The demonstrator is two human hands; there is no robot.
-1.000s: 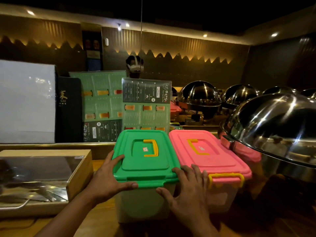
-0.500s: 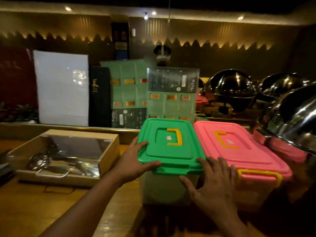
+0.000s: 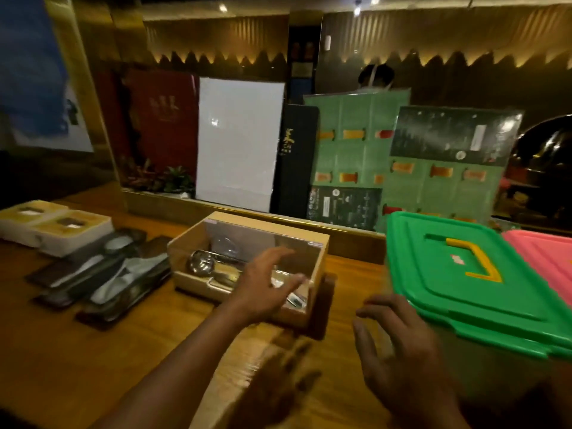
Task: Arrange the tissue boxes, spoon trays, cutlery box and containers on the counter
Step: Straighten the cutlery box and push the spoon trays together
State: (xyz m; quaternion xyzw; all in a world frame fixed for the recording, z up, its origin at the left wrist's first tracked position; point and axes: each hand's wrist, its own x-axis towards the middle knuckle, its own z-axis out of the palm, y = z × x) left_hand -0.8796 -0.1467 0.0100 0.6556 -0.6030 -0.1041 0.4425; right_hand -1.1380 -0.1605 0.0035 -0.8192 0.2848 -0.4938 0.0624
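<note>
A wooden cutlery box (image 3: 198, 243) with a clear lid holds metal ladles at the middle of the wooden counter (image 3: 93, 351). My left hand (image 3: 263, 286) hovers open over the box's near right corner, fingers spread. My right hand (image 3: 399, 345) is open above the counter, just left of the green-lidded container (image 3: 470, 280). A pink-lidded container (image 3: 544, 258) stands right of the green one. Dark spoon trays (image 3: 102, 274) with pale spoons lie left of the box. Two tissue boxes (image 3: 52, 224) sit at the far left.
Upright menu boards (image 3: 402, 168), a white panel (image 3: 238, 144) and a black folder (image 3: 297, 156) lean behind a low ledge at the counter's back. A steel dome lid (image 3: 544, 162) shows at the far right. A person stands behind the menus.
Both hands have let go of the green-lidded container and moved left. The view has swung left, and my left hand now hovers over the cutlery box.
</note>
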